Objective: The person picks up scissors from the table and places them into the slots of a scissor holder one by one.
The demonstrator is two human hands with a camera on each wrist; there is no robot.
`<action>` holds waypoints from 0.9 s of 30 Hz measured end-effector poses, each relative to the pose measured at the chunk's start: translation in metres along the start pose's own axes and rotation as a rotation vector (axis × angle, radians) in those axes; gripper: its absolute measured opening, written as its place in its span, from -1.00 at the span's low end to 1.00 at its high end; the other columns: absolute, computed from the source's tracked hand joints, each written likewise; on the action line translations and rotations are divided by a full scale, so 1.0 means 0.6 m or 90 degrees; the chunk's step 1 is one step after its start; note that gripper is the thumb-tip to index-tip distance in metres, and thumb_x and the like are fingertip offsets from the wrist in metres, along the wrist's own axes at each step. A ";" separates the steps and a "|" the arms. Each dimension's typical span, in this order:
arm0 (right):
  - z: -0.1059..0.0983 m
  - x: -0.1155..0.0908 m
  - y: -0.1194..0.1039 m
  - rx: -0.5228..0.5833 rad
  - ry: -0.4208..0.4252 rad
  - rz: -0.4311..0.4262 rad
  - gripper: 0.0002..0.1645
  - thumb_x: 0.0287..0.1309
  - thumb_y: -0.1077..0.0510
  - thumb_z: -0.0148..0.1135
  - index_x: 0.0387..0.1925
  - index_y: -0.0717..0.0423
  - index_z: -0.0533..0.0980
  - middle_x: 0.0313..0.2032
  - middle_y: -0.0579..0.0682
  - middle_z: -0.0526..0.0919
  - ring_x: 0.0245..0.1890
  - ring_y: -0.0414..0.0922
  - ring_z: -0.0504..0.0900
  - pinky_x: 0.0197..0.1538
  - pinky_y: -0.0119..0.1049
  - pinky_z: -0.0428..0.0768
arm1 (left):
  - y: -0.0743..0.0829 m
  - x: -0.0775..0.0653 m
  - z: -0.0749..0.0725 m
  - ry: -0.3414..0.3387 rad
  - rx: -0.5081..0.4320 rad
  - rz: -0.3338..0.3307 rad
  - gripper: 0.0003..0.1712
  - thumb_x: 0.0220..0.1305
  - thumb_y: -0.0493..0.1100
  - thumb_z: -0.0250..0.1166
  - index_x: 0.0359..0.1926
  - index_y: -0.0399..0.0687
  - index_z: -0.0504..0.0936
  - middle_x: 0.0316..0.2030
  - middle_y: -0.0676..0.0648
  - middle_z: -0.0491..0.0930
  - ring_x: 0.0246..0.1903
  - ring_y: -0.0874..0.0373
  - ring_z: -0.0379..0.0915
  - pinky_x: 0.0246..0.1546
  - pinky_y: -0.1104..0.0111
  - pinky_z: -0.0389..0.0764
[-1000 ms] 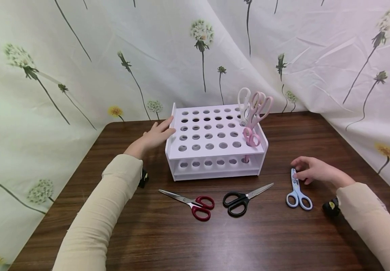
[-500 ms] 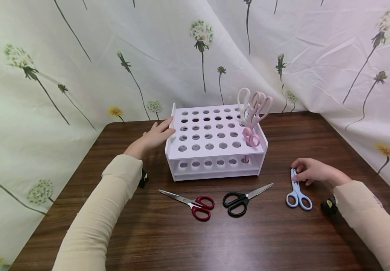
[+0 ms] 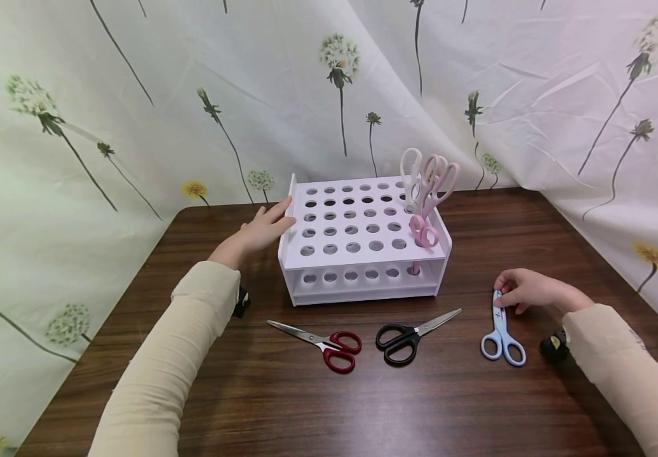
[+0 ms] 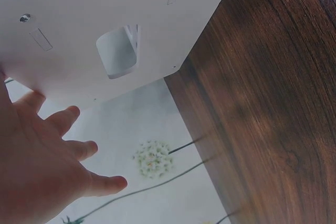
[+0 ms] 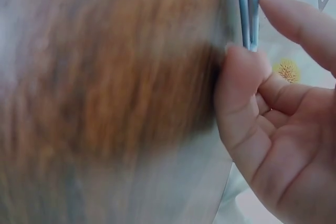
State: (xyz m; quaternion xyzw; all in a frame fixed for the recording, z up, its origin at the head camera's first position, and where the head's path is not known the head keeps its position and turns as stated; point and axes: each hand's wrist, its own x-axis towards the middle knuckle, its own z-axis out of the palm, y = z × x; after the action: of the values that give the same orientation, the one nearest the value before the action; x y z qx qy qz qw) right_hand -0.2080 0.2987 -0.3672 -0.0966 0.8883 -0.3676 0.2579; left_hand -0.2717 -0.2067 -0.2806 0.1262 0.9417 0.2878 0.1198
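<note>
Right hand [image 3: 526,293] pinches the blade end of the light-blue scissors [image 3: 501,331] between thumb and fingers; the blade tips are hidden under the fingers, while the handles lie on the brown wooden table [image 3: 317,406] toward the near right. The right wrist view is blurred; only the thumb, a fingertip and the thin blue blades show clearly there. Left hand [image 3: 260,230] has its fingers straight and spread, laid flat against the left wall of the white perforated rack [image 3: 357,241]; the palm side is hidden in the head view, and the wrist view shows only the fingers and the white wall. Standing in holes at the rack's right side are white scissors [image 3: 411,178], pink scissors [image 3: 440,181] and small pink scissors [image 3: 423,231], their blades mostly hidden inside. Red-handled scissors [image 3: 329,344] and black-handled scissors [image 3: 409,336] lie flat in front of the rack, apart from each other. Floral curtain [image 3: 134,95] behind. Both sleeves are cut off at the frame edge.
</note>
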 end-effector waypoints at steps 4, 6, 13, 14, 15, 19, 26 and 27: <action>-0.001 -0.002 0.001 0.012 -0.009 -0.009 -0.66 0.06 0.21 0.29 -0.25 0.37 0.39 -0.38 0.03 0.40 -0.41 -0.12 0.45 -0.40 -0.23 0.57 | -0.002 0.001 0.001 0.003 0.001 0.003 -0.30 0.38 0.19 -0.23 0.45 0.25 -0.23 0.42 -0.02 -0.22 0.34 -0.13 -0.61 0.13 -0.22 -0.49; -0.002 -0.004 0.001 0.020 -0.014 -0.017 -0.69 0.06 0.22 0.27 -0.27 0.38 0.39 -0.40 0.03 0.42 -0.42 -0.12 0.46 -0.41 -0.24 0.57 | -0.003 0.001 0.001 0.004 -0.001 0.002 -0.30 0.39 0.19 -0.22 0.45 0.25 -0.22 0.42 -0.02 -0.22 0.34 -0.13 -0.61 0.14 -0.21 -0.49; -0.006 -0.010 0.004 0.059 -0.018 -0.025 -0.73 0.09 0.28 0.22 -0.27 0.42 0.38 -0.42 0.03 0.45 -0.43 -0.14 0.50 -0.38 -0.25 0.58 | -0.003 0.001 0.001 0.005 -0.002 -0.001 -0.29 0.38 0.20 -0.22 0.45 0.25 -0.22 0.42 -0.01 -0.21 0.34 -0.13 -0.61 0.14 -0.20 -0.49; -0.006 -0.010 0.004 0.069 -0.017 -0.021 -0.74 0.09 0.29 0.21 -0.26 0.42 0.38 -0.42 0.03 0.45 -0.43 -0.13 0.51 -0.37 -0.25 0.58 | -0.002 0.001 0.001 0.006 -0.002 -0.001 -0.30 0.38 0.19 -0.22 0.45 0.25 -0.22 0.42 -0.01 -0.21 0.34 -0.13 -0.61 0.14 -0.20 -0.49; -0.006 -0.010 0.003 0.077 -0.018 -0.022 -0.74 0.09 0.30 0.20 -0.26 0.43 0.37 -0.42 0.04 0.46 -0.43 -0.13 0.52 -0.36 -0.25 0.59 | -0.002 0.001 0.001 0.005 -0.001 -0.001 -0.30 0.38 0.19 -0.22 0.45 0.25 -0.22 0.42 -0.01 -0.21 0.34 -0.13 -0.61 0.14 -0.20 -0.49; -0.006 -0.007 0.004 0.107 -0.020 -0.018 -0.71 0.09 0.33 0.16 -0.22 0.47 0.33 -0.42 0.04 0.47 -0.44 -0.12 0.52 -0.35 -0.23 0.59 | -0.002 0.002 0.001 0.004 0.002 0.000 -0.30 0.38 0.19 -0.23 0.45 0.25 -0.23 0.42 -0.02 -0.22 0.34 -0.13 -0.61 0.14 -0.21 -0.49; -0.007 -0.010 0.005 0.154 -0.036 -0.034 -0.56 0.14 0.34 0.10 -0.05 0.60 0.22 -0.38 0.08 0.48 -0.39 -0.10 0.55 -0.28 -0.18 0.59 | -0.002 0.003 0.001 0.003 0.000 0.000 -0.29 0.38 0.21 -0.23 0.45 0.26 -0.23 0.42 -0.01 -0.23 0.34 -0.12 -0.61 0.14 -0.21 -0.49; -0.008 -0.011 0.005 0.165 -0.040 -0.038 -0.54 0.14 0.34 0.09 -0.04 0.62 0.21 -0.37 0.08 0.49 -0.37 -0.11 0.56 -0.26 -0.18 0.60 | -0.002 0.003 0.001 0.003 0.000 -0.001 -0.29 0.38 0.21 -0.23 0.45 0.26 -0.23 0.42 -0.01 -0.23 0.34 -0.12 -0.61 0.14 -0.21 -0.49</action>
State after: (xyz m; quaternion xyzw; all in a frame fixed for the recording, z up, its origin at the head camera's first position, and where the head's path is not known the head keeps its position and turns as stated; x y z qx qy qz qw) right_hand -0.2050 0.3059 -0.3637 -0.1005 0.8215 -0.4837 0.2847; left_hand -0.2733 -0.2069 -0.2823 0.1249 0.9421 0.2879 0.1179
